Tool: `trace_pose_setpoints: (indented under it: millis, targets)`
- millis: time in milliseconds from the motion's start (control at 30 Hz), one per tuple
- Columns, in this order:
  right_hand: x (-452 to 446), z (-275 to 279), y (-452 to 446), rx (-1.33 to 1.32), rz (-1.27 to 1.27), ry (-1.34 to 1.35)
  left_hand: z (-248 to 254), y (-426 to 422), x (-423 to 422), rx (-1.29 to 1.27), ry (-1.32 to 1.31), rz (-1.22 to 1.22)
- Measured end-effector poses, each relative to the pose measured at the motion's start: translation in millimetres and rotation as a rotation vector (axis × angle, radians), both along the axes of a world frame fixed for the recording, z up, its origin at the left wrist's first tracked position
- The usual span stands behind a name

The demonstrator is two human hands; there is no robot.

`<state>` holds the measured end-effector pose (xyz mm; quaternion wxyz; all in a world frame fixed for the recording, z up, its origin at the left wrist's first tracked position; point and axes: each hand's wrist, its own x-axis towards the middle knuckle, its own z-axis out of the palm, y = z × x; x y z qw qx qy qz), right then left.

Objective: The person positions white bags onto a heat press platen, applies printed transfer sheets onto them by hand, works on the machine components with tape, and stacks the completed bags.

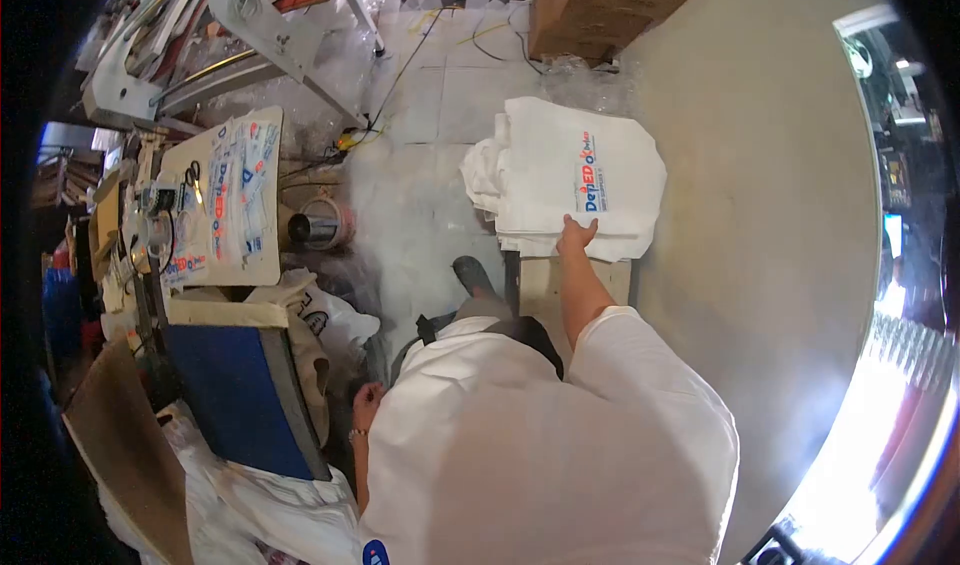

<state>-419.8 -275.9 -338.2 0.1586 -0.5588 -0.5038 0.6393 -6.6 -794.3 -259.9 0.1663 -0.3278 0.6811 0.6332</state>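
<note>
My right hand reaches to the near edge of a stack of white printed cloths. Its thumb and a finger are spread apart on the top piece, beside the blue and red lettering. The stack rests on a light brown box or stool. My left hand hangs low by my left side, close to the blue board; its fingers are curled, and whether they hold anything is too small to tell.
At the left a table bears printed sheets and scissors. A blue-faced board stands nearer me. A metal-framed machine, cables and a bucket are beyond. A cardboard box is by the right wall.
</note>
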Motion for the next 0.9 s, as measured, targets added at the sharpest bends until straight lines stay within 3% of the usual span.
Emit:
trace_pose_setpoints:
  millis: [67, 100, 200, 300, 333, 400, 433, 500, 567, 667, 700, 800, 833, 900]
  targets:
    - [0.9, -36.6, 7.4, 0.026, -0.050, -0.065, 33.0, 24.7, -21.8, -0.135, -0.182, -0.037]
    - [-1.7, -51.7, 10.5, 0.056, -0.120, -0.124, 86.3, 51.8, -50.5, -0.375, -0.097, -0.276]
    - [3.8, -40.3, 8.7, 0.033, -0.137, -0.255, 25.5, 52.6, 6.1, -0.413, 0.028, -0.137]
    - [14.3, -88.8, 30.4, 0.020, -0.032, -0.288, 74.6, 77.0, -11.9, -0.355, -0.110, -0.028]
    - [16.9, -100.4, 36.3, 0.021, 0.013, -0.292, 55.5, 68.7, 3.6, -0.361, -0.110, -0.006]
    - [16.7, -79.8, 30.0, 0.025, 0.087, -0.294, -6.2, 47.6, 55.3, -0.068, -0.013, 0.062]
    - [15.4, -53.9, 25.1, 0.059, 0.169, -0.380, 3.7, 58.0, 52.8, -0.073, -0.012, 0.092]
    - [13.7, -10.8, 15.1, 0.086, 0.317, -0.498, 30.5, 77.9, 38.9, -0.504, -0.202, 0.028]
    - [15.5, -2.6, 11.9, 0.002, 0.387, -0.483, 99.1, 94.1, -6.2, -0.435, -0.373, -0.038]
    - [17.2, -14.3, 15.0, -0.009, 0.471, -0.508, 106.3, 100.8, -12.5, -0.382, -0.327, 0.097]
    - [17.0, -33.4, 30.2, 0.095, 0.520, -0.573, 117.1, 104.4, -19.8, -0.402, -0.342, 0.071]
    - [-7.6, -22.5, 18.4, 0.525, 0.615, -0.828, 158.9, 104.4, -39.3, -0.454, -0.316, 0.078]
    - [-17.7, -7.6, 8.8, 0.542, 0.654, -0.802, 172.0, 101.4, -44.6, -0.490, -0.278, 0.059]
    - [-31.3, 26.7, -17.9, 0.970, 0.952, -0.460, 193.5, 90.4, -46.7, -0.506, -0.191, 0.178]
